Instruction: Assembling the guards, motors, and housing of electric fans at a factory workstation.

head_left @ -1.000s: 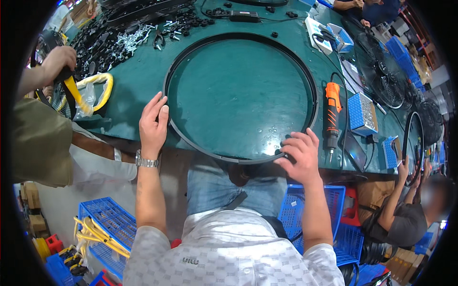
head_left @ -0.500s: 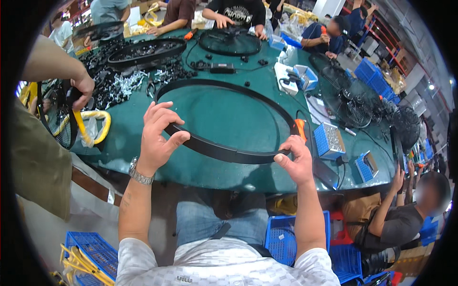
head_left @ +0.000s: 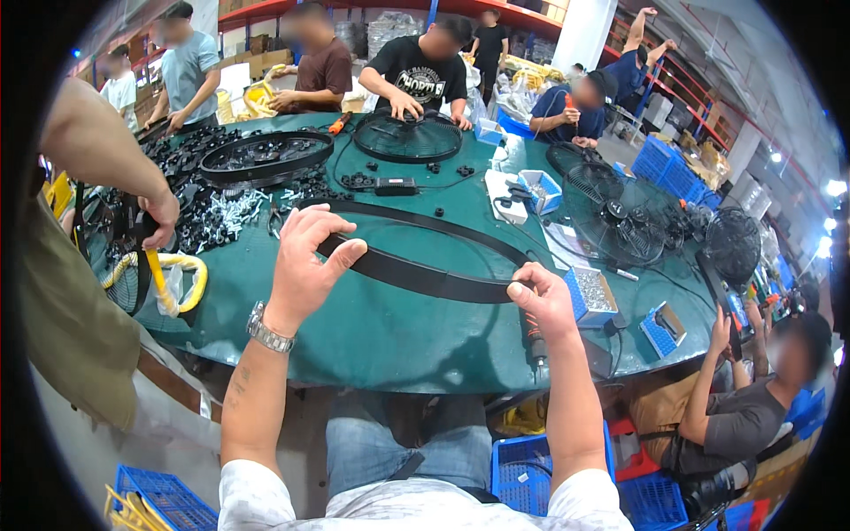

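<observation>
**Black ring up off the green table**

I've got the big black ring [head_left: 425, 265] tilted, its near edge lifted above the green table [head_left: 354, 327]. My left hand [head_left: 305, 265] pinches the rim at the left, thumb over the band; my right hand [head_left: 542, 301] clamps it on the right. Just right, an orange-handled tool [head_left: 534, 341] lies beside a blue box of screws [head_left: 591, 295]. Farther off, a fan grille [head_left: 407, 137].

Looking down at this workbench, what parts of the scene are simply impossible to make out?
- Head view: where the left hand grips the black ring, the fingers cover the band.
- The right hand hides the ring's end it pinches.
- The orange-handled tool beneath that hand is mostly covered, so its kind is unclear.
- Small parts in the blue tray are too small to identify.
- The green table's near edge hides the person's lap.
</observation>
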